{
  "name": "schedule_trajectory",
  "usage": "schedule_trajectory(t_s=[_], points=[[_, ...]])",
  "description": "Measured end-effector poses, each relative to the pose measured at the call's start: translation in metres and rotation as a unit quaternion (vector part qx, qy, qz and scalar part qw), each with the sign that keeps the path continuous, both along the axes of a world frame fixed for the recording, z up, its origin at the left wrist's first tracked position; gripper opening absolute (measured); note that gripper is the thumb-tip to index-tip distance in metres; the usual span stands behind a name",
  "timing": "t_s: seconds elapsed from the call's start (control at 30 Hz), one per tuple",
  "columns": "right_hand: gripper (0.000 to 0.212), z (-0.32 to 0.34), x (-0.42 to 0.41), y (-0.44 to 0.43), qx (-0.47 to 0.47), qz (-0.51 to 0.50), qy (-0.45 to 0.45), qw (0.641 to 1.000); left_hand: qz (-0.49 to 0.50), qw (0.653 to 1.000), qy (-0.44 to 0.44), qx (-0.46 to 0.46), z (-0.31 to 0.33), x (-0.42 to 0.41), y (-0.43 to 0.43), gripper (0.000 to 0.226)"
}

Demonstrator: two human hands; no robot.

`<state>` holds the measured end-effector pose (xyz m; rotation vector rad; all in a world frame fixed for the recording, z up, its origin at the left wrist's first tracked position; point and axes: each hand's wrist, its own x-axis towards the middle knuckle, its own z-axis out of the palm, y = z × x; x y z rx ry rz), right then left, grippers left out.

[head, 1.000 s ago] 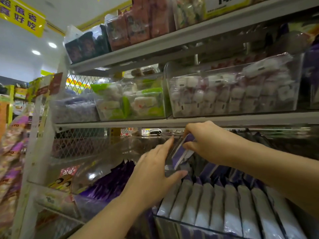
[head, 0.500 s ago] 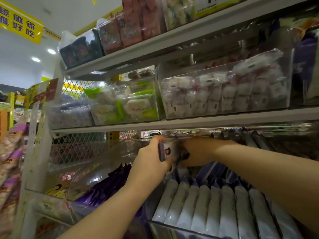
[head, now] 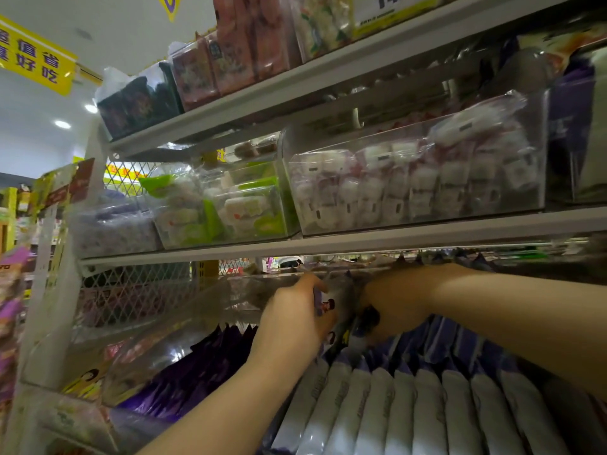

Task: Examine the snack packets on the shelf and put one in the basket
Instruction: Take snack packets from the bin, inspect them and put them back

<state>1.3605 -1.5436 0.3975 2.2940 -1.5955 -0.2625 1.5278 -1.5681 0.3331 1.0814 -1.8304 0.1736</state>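
presently: snack packet (head: 328,306), gripped by my left hand (head: 295,320) and right hand (head: 394,303); crowded row (head: 394,408) could have snagged it.

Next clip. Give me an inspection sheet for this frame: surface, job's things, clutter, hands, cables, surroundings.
Surface: metal shop shelf, several stocked tiers.
Job's things: snack packet held up between both hands above a row of white packets; basket not in view.
Clutter: purple packets at left; green-and-white packs and pink-and-white packs on the tier above.
Grippers: left hand has a grip round the packet's left edge; right hand is curled on its right edge, blurred.
Cables: nothing seen.
Surroundings: yellow sign, ceiling lights, mesh side panel.
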Motion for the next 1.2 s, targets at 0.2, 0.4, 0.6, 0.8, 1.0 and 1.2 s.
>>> schedule_trajectory(t_s=[0.2,0.4,0.6,0.8,1.0,1.2], points=[[0.053,-0.001,-0.001,-0.002,-0.003,0.007,-0.001,1.0,0.042,0.987,-0.079,0.136,0.02,-0.02,-0.025,0.039],[0.047,-0.002,-0.003,0.0,0.001,0.026,-0.013,1.0,-0.042,0.947,-0.274,0.159,0.032,-0.008,-0.023,0.053],[0.044,-0.002,-0.002,-0.001,0.007,0.02,-0.001,1.0,0.069,0.907,-0.413,0.053,0.032,-0.013,-0.033,0.052],[0.036,-0.003,-0.002,-0.007,-0.001,0.025,-0.015,1.0,0.107,0.902,-0.418,-0.027,0.017,-0.024,-0.037,0.034],[0.037,-0.001,-0.009,0.002,-0.027,0.047,-0.039,0.998,0.08,0.854,-0.5,0.119,0.019,-0.022,-0.03,0.033],[0.055,-0.004,-0.029,0.028,-0.092,0.029,-0.025,0.995,-0.044,0.912,-0.332,0.238,0.033,-0.014,-0.029,0.062]])
